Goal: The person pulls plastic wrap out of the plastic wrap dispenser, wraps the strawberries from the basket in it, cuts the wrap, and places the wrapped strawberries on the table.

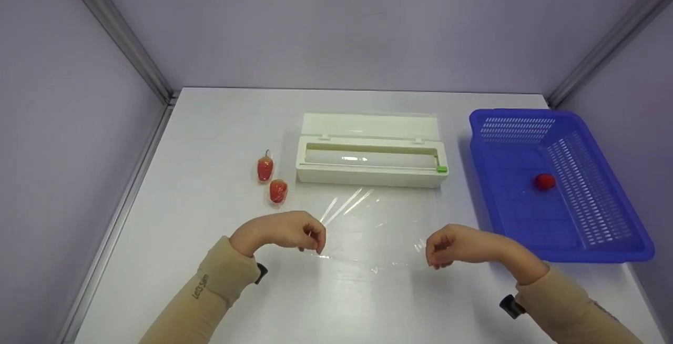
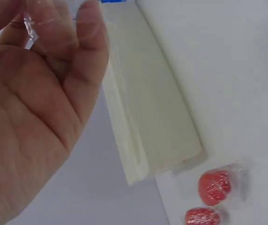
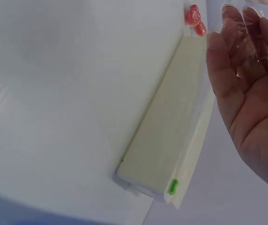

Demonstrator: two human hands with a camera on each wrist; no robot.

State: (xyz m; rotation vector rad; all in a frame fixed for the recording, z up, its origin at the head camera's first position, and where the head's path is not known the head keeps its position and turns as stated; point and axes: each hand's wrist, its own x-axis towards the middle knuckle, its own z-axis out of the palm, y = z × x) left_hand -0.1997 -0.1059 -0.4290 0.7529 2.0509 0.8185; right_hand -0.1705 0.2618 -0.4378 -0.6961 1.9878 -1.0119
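Note:
A sheet of clear plastic wrap [image 1: 368,228] stretches from the white dispenser box [image 1: 370,176] toward me. My left hand [image 1: 289,230] pinches its near left corner, and my right hand [image 1: 462,244] pinches the near right corner. In both wrist views the film bunches between curled fingers. The dispenser's lid [image 1: 370,124] stands open at the back, showing the film roll [image 1: 368,158] inside. A green slider [image 1: 442,169] sits at the box's right end. Left of the box lie two red strawberry-like fruits, one with a stem [image 1: 265,168] and one nearer me [image 1: 278,191], both wrapped in film.
On the right side of the white table [image 1: 210,139] stands a blue plastic basket [image 1: 483,186] with slotted walls. One red fruit [image 1: 544,181] lies in it. Pale walls [image 1: 336,28] enclose the table at the back and sides.

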